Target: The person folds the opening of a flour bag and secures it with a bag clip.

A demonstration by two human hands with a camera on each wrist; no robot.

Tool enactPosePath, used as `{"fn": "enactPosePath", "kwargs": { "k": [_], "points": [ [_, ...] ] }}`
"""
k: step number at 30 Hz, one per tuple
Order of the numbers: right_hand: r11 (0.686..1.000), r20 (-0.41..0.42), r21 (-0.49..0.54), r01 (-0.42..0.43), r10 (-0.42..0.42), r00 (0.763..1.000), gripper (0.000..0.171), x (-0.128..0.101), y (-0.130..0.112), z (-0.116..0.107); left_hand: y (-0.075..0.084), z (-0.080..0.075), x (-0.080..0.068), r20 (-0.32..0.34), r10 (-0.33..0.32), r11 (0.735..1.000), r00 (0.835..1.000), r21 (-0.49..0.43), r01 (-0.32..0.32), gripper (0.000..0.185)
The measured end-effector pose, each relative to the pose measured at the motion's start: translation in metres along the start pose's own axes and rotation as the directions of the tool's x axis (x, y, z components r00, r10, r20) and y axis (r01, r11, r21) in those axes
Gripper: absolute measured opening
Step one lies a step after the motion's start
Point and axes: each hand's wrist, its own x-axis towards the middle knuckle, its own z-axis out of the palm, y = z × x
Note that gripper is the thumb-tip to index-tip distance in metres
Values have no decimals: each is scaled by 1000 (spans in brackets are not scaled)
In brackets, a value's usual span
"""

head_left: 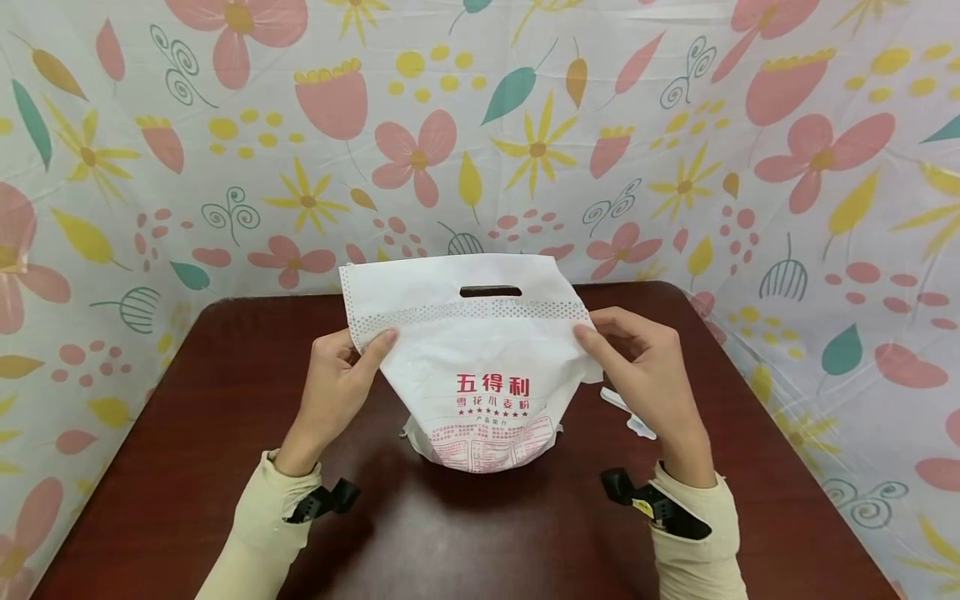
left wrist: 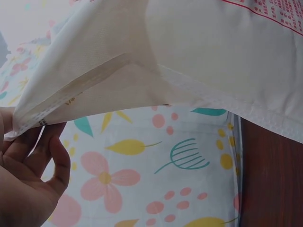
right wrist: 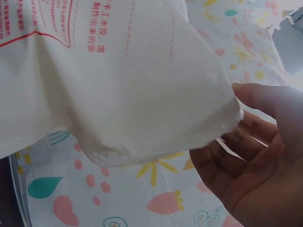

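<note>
A white flour bag (head_left: 480,350) with red printed characters stands upright on the table, its flattened top spread wide and a slot handle cut near the upper edge. My left hand (head_left: 339,383) pinches the bag's left side edge just below the dotted seam, thumb in front. On the opposite side my right hand (head_left: 648,367) pinches the right edge the same way. In the left wrist view the bag's side (left wrist: 109,61) stretches from the fingertips. The right wrist view has the bag's corner (right wrist: 208,109) between thumb and fingers.
A dark red-brown table (head_left: 187,467) lies under the bag. Behind it and along both sides hangs a flower-print cloth (head_left: 480,125). Small white pieces (head_left: 628,412) lie on the table by the right hand.
</note>
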Motion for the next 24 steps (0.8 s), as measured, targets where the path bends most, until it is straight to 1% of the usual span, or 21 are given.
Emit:
{"fn": "enactPosePath", "kwargs": {
  "k": [5, 9, 13, 19, 22, 24],
  "points": [
    [1000, 27, -14, 7, -6, 1000, 17, -1, 8, -5, 0, -1, 0, 4, -11, 1000, 1000, -9, 11, 22],
    [1000, 52, -24, -1, 2, 999, 15, -2, 7, -6, 1, -3, 0, 10, -25, 999, 1000, -21, 26, 22],
    [999, 57, -34, 0, 2, 998, 13, -2, 5, -7, 5, -2, 1, 16, -33, 999, 999, -34, 34, 22],
    [997, 52, -66, 26, -23, 998, 13, -2, 6, -9, 9, -4, 0, 7, -35, 999, 999, -31, 36, 22],
    [997, 40, -76, 23, -20, 999, 13, -2, 7, -10, 11, -5, -1, 9, -30, 999, 999, -35, 31, 24],
    [997, 30, -80, 15, -13, 999, 12, -3, 7, -10, 12, -6, -2, 6, -23, 998, 1000, -56, 23, 26]
  ]
}}
